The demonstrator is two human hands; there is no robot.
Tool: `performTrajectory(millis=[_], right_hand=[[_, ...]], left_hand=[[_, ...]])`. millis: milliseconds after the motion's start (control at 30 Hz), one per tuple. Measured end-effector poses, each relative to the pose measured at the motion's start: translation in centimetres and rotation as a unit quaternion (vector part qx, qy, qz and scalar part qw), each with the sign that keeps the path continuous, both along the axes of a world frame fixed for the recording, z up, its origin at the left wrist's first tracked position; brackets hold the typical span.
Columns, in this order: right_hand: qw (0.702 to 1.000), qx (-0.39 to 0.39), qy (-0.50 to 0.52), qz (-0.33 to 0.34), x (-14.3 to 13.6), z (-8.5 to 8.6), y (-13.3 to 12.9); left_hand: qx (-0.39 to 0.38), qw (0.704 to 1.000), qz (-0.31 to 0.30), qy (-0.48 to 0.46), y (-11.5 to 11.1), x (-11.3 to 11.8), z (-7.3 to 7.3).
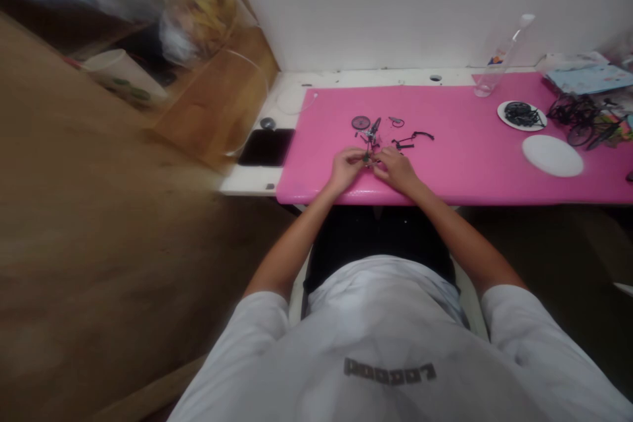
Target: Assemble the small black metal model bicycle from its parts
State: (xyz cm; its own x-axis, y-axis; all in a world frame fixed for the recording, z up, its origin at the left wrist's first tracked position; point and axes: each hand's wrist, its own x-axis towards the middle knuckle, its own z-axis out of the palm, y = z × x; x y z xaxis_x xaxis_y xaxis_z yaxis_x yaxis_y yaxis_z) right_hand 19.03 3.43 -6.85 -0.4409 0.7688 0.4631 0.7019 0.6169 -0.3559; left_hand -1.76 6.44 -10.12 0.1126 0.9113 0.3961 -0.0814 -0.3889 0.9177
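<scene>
Close to the front edge of the pink tabletop, my left hand (347, 166) and my right hand (395, 169) meet with fingertips pinched around a small dark part (366, 159). Its exact shape is too small and blurred to make out. Just beyond my fingers lie loose pieces of a miniature bicycle. Among them are a spoked wheel (361, 122), a dark-and-silver piece (374, 128) and a small looped piece (396, 122). Thin black pieces (405, 144), one with a curved end, rest beyond my right hand.
Farther right are a white plate (502, 119) of black parts, a white disc (552, 155), dark miniature bicycles (579, 124) and a clear bottle (489, 82). A black phone-like slab (266, 147) lies left, beside a white cable. A pale cup (123, 72) stands beyond.
</scene>
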Motion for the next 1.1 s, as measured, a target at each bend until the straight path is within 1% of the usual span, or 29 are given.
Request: performTrajectory(millis=[200, 367, 567, 767, 1100], right_hand=[[1.0, -0.01, -0.008, 0.002, -0.04, 0.07, 0.02], [1.0, -0.005, -0.009, -0.012, -0.1, -0.16, 0.04], [1.0, -0.001, -0.016, -0.023, -0.14, -0.32, 0.1], [1.0, -0.003, -0.016, -0.023, -0.15, -0.19, 0.03], [0.999, 0.006, -0.029, -0.033, -0.19, -0.06, -0.14]], left_hand=[[0.011, 1.0, 0.004, 0.016, 0.16, -0.08, -0.26], [0.032, 0.999, -0.013, 0.025, 0.29, -0.13, -0.52], [0.028, 0.999, -0.028, 0.021, 0.02, -0.07, -0.02], [0.027, 0.999, -0.025, 0.029, -0.25, -0.04, 0.44], [0.018, 0.999, -0.007, 0.033, -0.17, 0.14, 0.25]])
